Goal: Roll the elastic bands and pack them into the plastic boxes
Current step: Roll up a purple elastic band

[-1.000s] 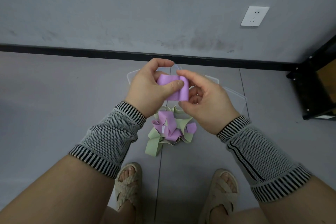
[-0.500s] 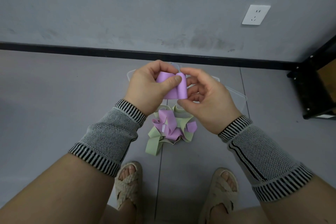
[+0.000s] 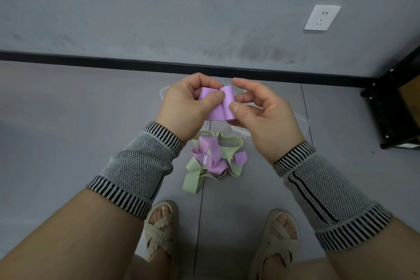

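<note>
Left hand [image 3: 188, 107] and right hand [image 3: 261, 109] both gripping purple band [image 3: 219, 103], rolling partway; tangled pile [image 3: 213, 159] on floor waiting; boxes [image 3: 302, 120] seemingly empty.

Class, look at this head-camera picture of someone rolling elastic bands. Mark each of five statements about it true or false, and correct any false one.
1. Both hands hold a purple band. True.
2. The left hand rests flat on the floor. False: it is raised, thumb pressed on the band.
3. A pile of loose bands, purple and green, lies on the floor. True.
4. The clear plastic box sits beside the sandals. False: it lies beyond the hands, toward the wall.
5. The right hand is empty. False: its fingers touch the band's rolled end.
</note>
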Available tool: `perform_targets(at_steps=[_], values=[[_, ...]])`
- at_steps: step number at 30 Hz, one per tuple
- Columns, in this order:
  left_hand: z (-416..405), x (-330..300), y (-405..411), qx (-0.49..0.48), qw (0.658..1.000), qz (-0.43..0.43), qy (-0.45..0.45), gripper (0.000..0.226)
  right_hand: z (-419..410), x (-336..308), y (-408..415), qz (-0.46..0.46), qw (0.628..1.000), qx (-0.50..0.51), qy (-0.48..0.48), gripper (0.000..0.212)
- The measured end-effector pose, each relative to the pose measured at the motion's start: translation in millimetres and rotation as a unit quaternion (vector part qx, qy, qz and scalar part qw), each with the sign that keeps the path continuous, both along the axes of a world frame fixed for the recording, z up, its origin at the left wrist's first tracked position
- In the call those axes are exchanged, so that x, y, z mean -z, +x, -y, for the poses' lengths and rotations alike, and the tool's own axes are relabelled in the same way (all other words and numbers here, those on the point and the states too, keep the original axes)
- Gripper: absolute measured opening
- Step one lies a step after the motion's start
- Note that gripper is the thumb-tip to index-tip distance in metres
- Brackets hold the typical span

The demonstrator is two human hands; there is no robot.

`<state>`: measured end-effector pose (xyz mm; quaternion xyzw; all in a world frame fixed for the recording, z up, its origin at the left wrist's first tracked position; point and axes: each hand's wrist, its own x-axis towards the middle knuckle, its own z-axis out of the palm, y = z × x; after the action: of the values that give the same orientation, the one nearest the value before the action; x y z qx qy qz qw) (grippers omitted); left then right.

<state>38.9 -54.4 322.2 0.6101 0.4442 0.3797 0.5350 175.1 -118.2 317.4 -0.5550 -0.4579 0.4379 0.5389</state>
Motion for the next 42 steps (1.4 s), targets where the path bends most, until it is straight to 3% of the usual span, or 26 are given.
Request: perform_targets(at_steps=[5,10,23,28,34,40,42], values=[[1.5,0.0,1.6,0.003,1.0,-0.01,0.013,0.014,-1.3,0.7,-0.2,-0.006,0.999,0.009,-0.03,0.044],[2.5,0.7,4.5,-0.015,1.0,0.011,-0.008,0.015,-2.6,-0.4,-0.3,0.02,0.999,0.022,-0.015,0.034],[3.6,-0.5,6.2,-0.004,1.0,0.022,-0.014,0.012,-4.8,4.1,1.2,0.077,0.996,0.049,-0.011,0.034],[1.3,0.6,3.5,-0.008,1.0,0.025,-0.014,0.014,-2.8,2.2,1.0,0.036,0.999,0.02,-0.017,0.025],[0.8,0.4,2.3,-0.007,1.0,0.016,-0.017,0.014,-3.8,3.0,-0.1,0.053,0.998,0.033,-0.001,0.021],[4.7,-0.9,6.3,0.003,1.0,0.017,-0.022,0.014,-4.2,3.5,0.1,0.071,0.996,0.052,0.012,0.025],[4.8,-2.3,6.4,0.008,1.0,0.013,-0.021,0.015,-4.1,3.7,1.3,0.087,0.996,0.029,0.011,0.036]])
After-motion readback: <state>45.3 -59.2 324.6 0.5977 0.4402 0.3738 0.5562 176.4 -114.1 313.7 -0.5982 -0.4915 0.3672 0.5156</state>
